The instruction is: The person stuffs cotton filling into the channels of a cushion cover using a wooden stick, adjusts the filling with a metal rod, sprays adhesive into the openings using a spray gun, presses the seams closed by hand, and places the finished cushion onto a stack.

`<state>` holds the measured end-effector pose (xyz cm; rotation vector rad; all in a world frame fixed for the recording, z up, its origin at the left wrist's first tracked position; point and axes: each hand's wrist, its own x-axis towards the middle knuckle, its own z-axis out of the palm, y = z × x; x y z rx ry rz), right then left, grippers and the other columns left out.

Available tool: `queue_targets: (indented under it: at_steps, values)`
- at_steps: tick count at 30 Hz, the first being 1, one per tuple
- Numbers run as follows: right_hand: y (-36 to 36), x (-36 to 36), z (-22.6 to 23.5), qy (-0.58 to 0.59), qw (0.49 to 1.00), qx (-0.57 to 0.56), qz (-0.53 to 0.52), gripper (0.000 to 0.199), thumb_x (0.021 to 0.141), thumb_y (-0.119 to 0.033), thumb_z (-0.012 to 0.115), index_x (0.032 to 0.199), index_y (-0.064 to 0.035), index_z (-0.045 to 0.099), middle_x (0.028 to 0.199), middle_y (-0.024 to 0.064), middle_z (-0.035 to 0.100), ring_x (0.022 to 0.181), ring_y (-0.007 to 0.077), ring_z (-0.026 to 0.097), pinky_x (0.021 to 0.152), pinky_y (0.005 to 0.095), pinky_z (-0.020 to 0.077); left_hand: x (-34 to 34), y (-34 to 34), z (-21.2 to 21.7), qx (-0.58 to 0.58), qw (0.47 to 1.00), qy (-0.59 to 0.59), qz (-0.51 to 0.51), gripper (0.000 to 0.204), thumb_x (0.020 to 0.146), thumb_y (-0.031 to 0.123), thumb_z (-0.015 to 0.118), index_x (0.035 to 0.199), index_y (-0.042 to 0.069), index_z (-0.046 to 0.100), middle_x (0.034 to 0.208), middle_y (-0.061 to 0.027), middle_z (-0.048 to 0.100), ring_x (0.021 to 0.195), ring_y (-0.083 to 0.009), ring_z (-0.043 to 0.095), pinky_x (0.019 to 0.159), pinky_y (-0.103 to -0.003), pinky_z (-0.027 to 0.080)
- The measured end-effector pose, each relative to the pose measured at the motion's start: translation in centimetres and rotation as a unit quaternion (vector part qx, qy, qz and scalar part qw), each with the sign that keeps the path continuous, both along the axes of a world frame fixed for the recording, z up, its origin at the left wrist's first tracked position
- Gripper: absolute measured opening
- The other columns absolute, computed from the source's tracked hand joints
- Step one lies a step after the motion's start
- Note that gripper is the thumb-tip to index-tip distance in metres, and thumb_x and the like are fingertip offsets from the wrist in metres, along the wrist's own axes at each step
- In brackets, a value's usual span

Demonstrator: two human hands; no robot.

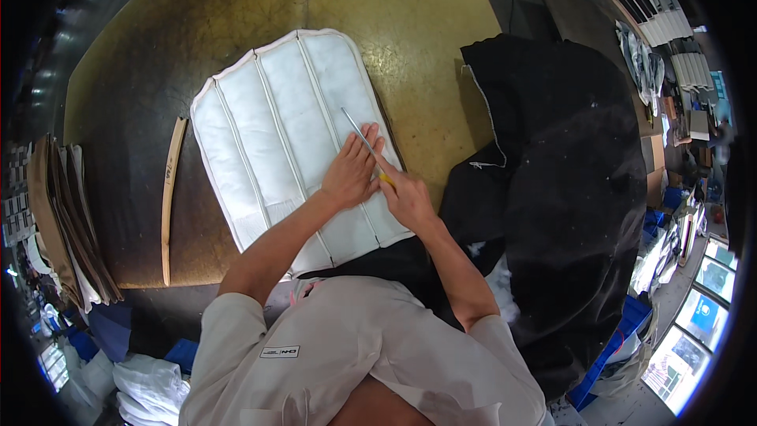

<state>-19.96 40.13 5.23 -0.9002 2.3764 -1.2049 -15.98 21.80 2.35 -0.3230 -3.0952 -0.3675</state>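
A white padded cushion panel (276,134) lies on the table before me, divided into long channels by seams and edged in pale pink. My left hand (351,172) rests on its right part, fingers stretched out and pointing away from me. Just right of it, my right hand (408,199) is closed round the yellow handle of a tool with a long thin metal shaft (359,132), like a screwdriver. The shaft slants up and left across the left fingers, its tip over the rightmost channel. Whether the tip touches the fabric I cannot tell.
A curved wooden strip (170,197) lies left of the panel on the worn yellow-brown table (418,24). Black fabric (568,181) with a frayed edge drapes over the table's right side. Brown and white sheets (59,221) hang at the left edge.
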Motion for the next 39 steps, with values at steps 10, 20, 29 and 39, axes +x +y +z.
queue_targets:
  at_steps: [10, 20, 29, 39]
  values:
    - [-1.6, -1.3, 0.4, -0.003, 1.000, 0.015, 0.015, 0.062, 0.093, -0.006, 0.065, 0.151, -0.0187, 0.050, 0.088, 0.0225, 0.068, 0.081, 0.0423, 0.067, 0.072, 0.0498, 0.0532, 0.6, 0.2, -0.3, 0.018, 1.000, -0.002, 0.006, 0.081, 0.094, 0.045, 0.056, 0.153, -0.007, 0.032, 0.165, -0.0279, 0.022, 0.154, -0.0416, 0.020, 0.126, -0.051, 0.015]
    - [-3.0, -1.1, 0.7, 0.015, 0.999, 0.037, 0.000, 0.063, 0.094, -0.009, 0.065, 0.153, -0.0205, 0.047, 0.087, 0.0230, 0.067, 0.080, 0.0439, 0.065, 0.070, 0.0504, 0.0525, 1.1, -0.7, 0.8, 0.077, 0.997, -0.028, -0.001, 0.065, 0.093, 0.032, 0.062, 0.147, -0.001, 0.046, 0.162, -0.0246, 0.030, 0.152, -0.0377, 0.027, 0.125, -0.050, 0.020]
    - [-0.8, -0.5, 1.5, -0.004, 0.999, 0.048, -0.004, 0.054, 0.092, -0.001, 0.066, 0.144, -0.0099, 0.056, 0.092, 0.0252, 0.068, 0.082, 0.0420, 0.067, 0.073, 0.0452, 0.0541, 5.6, -2.4, 1.9, 0.220, 0.975, -0.024, 0.036, 0.051, 0.092, 0.014, 0.064, 0.139, 0.000, 0.054, 0.158, -0.0146, 0.042, 0.148, -0.0328, 0.037, 0.122, -0.050, 0.027]
    - [6.2, 6.5, 2.9, 0.022, 0.994, 0.103, -0.020, 0.060, 0.091, -0.004, 0.068, 0.148, -0.0175, 0.053, 0.080, 0.0192, 0.064, 0.071, 0.0403, 0.065, 0.064, 0.0483, 0.0531, 5.7, -2.3, 0.9, 0.110, 0.993, 0.004, 0.032, 0.052, 0.092, 0.014, 0.064, 0.141, 0.002, 0.054, 0.157, -0.0102, 0.045, 0.148, -0.0252, 0.039, 0.123, -0.050, 0.025]
